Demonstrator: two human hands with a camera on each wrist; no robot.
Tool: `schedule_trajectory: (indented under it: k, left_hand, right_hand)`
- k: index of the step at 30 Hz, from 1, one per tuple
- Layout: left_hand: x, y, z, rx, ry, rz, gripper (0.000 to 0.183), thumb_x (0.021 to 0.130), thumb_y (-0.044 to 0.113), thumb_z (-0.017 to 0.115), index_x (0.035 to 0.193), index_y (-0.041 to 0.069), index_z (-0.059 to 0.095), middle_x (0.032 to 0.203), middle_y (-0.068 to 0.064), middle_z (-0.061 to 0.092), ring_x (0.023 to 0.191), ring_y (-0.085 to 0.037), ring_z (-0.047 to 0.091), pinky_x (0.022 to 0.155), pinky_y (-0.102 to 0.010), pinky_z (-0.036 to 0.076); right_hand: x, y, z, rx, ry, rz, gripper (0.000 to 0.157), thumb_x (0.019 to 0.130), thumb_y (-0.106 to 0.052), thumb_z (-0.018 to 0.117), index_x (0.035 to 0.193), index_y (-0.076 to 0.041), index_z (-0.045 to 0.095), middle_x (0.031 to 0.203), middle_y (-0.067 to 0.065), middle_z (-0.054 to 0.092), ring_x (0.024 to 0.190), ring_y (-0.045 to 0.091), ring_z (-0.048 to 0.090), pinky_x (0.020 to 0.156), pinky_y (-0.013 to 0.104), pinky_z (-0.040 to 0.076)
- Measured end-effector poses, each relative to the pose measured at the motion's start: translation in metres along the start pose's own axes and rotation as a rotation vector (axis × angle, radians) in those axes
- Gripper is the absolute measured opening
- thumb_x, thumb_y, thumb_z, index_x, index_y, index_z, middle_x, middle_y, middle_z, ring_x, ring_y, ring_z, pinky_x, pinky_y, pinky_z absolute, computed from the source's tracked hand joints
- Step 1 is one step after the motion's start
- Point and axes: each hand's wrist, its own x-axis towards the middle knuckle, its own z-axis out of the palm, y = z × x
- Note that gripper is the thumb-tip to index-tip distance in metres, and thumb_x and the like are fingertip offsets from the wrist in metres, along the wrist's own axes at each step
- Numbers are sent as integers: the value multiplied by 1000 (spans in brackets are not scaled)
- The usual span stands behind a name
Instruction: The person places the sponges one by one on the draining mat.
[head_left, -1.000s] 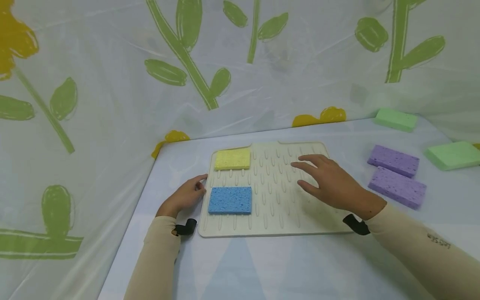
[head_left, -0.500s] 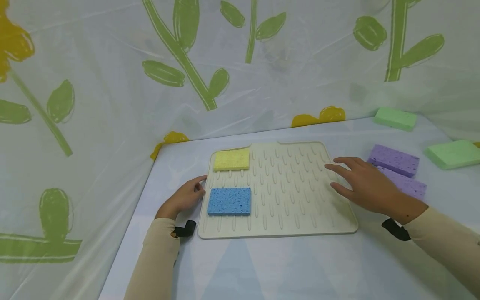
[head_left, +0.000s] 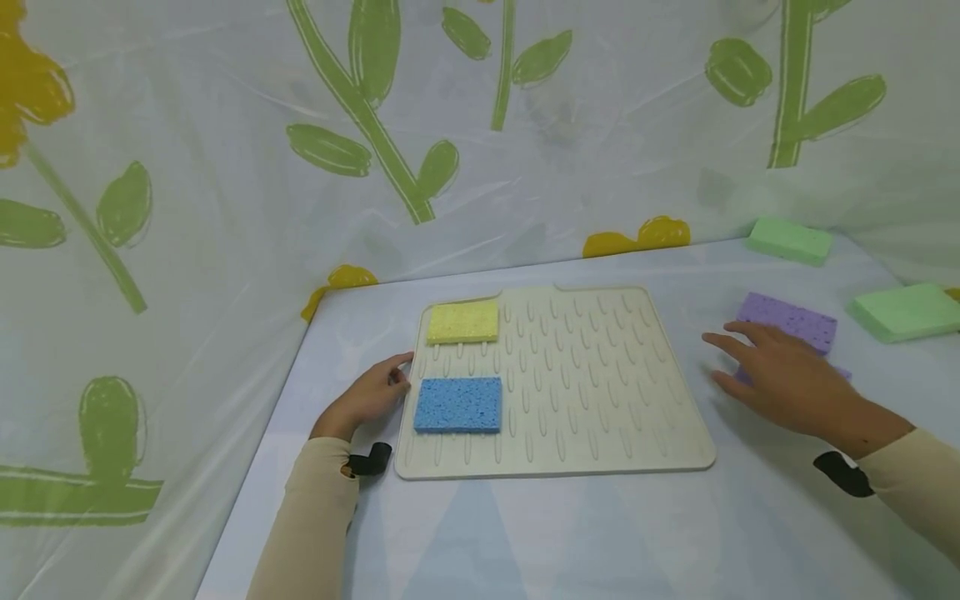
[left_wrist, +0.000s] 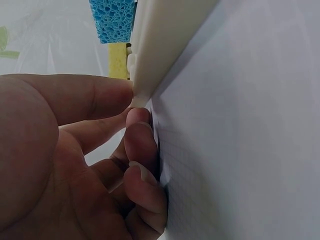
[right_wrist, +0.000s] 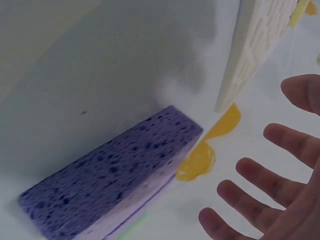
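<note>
**Ribbed mat, light purple sponges**

The ribbed mat lies flat, probably bendable and grippy. The left hand touches its left edge, thumb and forefinger apart, other fingers curled. The right hand, fingers spread and holding nothing, hangs over the nearer of 2 purple sponges, right of the mat: likely soft; pinch across the long sides.

Backdrop: we see it hang, white and creased, at the back and left of the table.
Stems: green print, we note, with leaves branching off.
Flower: yellow, upper left.
Blossoms: we see yellow ones along the backdrop's foot.
Triangles: pale blue, on the tabletop.
</note>
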Motion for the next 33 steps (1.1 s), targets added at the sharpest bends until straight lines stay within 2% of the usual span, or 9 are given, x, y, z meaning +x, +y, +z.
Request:
schedule_trajectory:
  k: [8, 16, 25, 33]
  left_hand:
    - [-1, -3, 2, -2, 5, -6, 58, 101, 17, 51, 156, 15, 35, 113, -11, 57, 96, -22, 52, 82, -37, 42]
    - [0, -2, 1, 1, 14, 4, 57, 101, 17, 51, 156, 15, 35, 113, -11, 56, 97, -23, 52, 83, -38, 42]
    - [-1, 1, 0, 6, 17, -8, 57, 101, 18, 51, 156, 15, 35, 115, -11, 56, 98, -23, 52, 84, -38, 42]
    - [1, -1, 1, 15, 9, 6, 57, 102, 18, 51, 157, 15, 34, 116, -11, 58, 98, -23, 53, 85, -39, 43]
  right_hand:
    - [-10, 17, 4, -5, 27, 2, 52, 89, -24, 72, 135, -4, 59, 138, 26, 53, 120, 51, 53, 90, 68, 45]
    - [-18, 31, 7, -31, -25, 40, 58, 88, -29, 74, 138, -4, 57, 140, 29, 51, 120, 54, 51, 88, 71, 44]
    - [-21, 39, 9, -51, -52, 49, 61, 85, -29, 76, 135, 0, 56, 133, 34, 52, 111, 58, 55, 80, 69, 48]
    - [-25, 46, 15, -21, -32, 41, 57, 81, -25, 80, 129, 0, 60, 126, 32, 55, 104, 56, 58, 77, 67, 48]
